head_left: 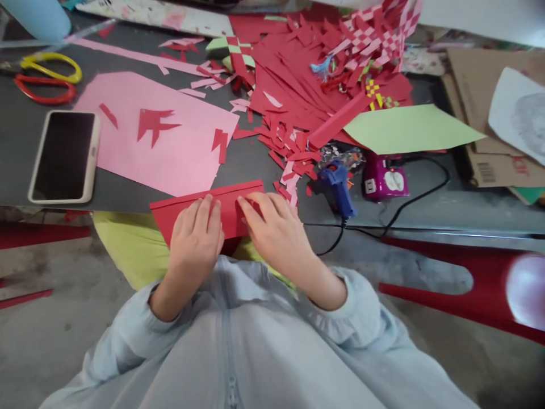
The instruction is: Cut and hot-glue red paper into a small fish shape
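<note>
A sheet of red paper lies at the table's near edge and hangs over it toward my lap. Along its far side runs a narrow folded strip. My left hand grips the sheet left of its middle, fingers bent over the fold. On the right part, my right hand has its fingertips pressed to the crease. Both thumbs are mostly hidden. Just beyond the sheet is a large pink paper with a zigzag-cut red piece on top.
At left are a phone and scissors with red and yellow handles. Red and pink scraps are heaped at the back. A blue glue gun with a cord, a purple box and green paper lie right.
</note>
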Demonstrator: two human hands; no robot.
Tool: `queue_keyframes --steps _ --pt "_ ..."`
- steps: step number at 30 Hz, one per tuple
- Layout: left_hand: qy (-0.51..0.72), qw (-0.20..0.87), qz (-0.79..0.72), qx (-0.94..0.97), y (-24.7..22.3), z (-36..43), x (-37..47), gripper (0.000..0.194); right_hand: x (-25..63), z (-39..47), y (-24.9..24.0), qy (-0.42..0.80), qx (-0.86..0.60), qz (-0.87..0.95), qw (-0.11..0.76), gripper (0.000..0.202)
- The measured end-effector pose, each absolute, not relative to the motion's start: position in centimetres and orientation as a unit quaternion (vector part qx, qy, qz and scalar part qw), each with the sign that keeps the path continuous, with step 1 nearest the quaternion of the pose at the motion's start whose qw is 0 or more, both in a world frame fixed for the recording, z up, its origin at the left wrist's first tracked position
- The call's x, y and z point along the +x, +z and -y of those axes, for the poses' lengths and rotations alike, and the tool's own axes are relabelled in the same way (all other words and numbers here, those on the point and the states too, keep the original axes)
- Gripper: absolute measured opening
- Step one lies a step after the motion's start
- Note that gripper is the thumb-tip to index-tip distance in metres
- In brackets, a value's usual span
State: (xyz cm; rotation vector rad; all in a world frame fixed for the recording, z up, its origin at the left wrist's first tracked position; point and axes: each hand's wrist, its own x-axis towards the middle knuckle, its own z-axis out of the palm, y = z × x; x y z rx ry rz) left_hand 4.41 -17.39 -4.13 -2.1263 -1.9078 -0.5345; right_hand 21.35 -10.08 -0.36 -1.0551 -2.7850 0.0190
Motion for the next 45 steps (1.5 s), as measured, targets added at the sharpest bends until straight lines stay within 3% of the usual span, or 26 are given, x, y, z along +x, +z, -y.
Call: queue_keyframes --steps 7,15,24,31,35,45 --pt "-0.145 0.127 0.662 -0.724 -4.0 17.6 5.1 0.045 20.5 10.9 -2.0 -0.011 -0.445 0.89 0.101 0.043" --pt "-0.178 0.134 0.653 -0.723 -4.5 18.2 4.8 0.062 20.8 10.5 -1.9 0.0 -0.456 0.885 0.092 0.043" --pt "-0.168 0.1 0.668 -0.718 -4.0 17.9 5.4 0.059 20.9 10.8 -2.3 0.023 -0.472 0.874 0.111 0.048" --pt "-0.124 0.14 0.667 -0.721 -3.2 17.8 5.9 0.046 20.4 11.2 -1.9 -0.002 -0.474 0.877 0.076 0.046" --pt "-0.134 0.138 0.677 -0.71 -3.5 17.9 6.2 0.05 20.3 11.4 -1.8 -0.006 -0.485 0.871 0.077 0.047" --pt "-0.153 0.041 0.706 -0.69 -2.8 16.7 5.8 0.046 21.4 10.4 -2.1 -0.038 -0.509 0.855 0.095 0.045"
